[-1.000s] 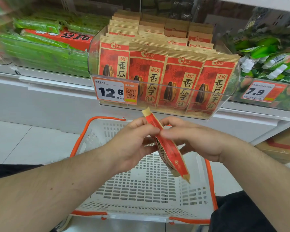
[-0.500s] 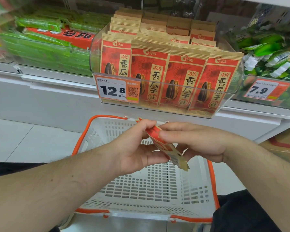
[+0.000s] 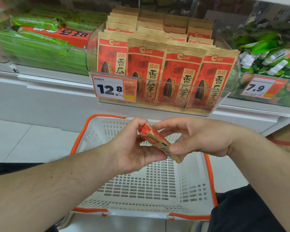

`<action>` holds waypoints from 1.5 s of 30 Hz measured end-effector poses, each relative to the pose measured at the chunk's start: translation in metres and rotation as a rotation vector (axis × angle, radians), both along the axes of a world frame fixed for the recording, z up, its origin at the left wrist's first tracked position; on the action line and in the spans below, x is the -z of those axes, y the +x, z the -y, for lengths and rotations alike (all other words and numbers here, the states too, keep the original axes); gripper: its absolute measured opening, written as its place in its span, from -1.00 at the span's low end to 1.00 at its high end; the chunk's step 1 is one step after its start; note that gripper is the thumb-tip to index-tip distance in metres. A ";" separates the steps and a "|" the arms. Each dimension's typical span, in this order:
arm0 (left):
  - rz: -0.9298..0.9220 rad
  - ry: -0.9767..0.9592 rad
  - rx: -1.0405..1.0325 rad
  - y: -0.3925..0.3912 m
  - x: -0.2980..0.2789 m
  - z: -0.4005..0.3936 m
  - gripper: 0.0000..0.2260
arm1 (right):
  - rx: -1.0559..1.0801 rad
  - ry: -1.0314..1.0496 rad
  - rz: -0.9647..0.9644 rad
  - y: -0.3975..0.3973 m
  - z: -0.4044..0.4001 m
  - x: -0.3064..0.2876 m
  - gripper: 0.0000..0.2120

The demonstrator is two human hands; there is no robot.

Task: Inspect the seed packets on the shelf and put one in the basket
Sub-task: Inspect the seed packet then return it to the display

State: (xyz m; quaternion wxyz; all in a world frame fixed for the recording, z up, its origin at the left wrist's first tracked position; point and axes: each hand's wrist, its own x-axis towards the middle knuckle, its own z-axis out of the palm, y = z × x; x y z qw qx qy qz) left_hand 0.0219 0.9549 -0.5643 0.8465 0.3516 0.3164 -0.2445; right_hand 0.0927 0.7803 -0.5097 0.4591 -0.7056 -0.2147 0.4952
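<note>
Packet (image 3: 159,141) pinched by fingers of left hand (image 3: 132,148) and right hand (image 3: 199,139) above basket (image 3: 157,185), clear bin (image 3: 157,64) of packets at 12 o'clock, price tag (image 3: 114,87) in front, green packs (image 3: 40,44) at 10 o'clock.

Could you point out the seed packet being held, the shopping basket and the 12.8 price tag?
seed packet (image 3: 155,139): head view, on its red and tan printed face.
shopping basket (image 3: 210,173): head view, on its orange right rim.
12.8 price tag (image 3: 107,89): head view, on the black digits.

Shop, price tag (image 3: 115,87) 12.8, stocked shelf (image 3: 57,84)
</note>
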 end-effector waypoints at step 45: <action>0.694 1.330 -0.460 0.045 -0.101 -0.128 -0.78 | 0.508 0.202 0.768 0.064 -0.140 -0.129 -0.88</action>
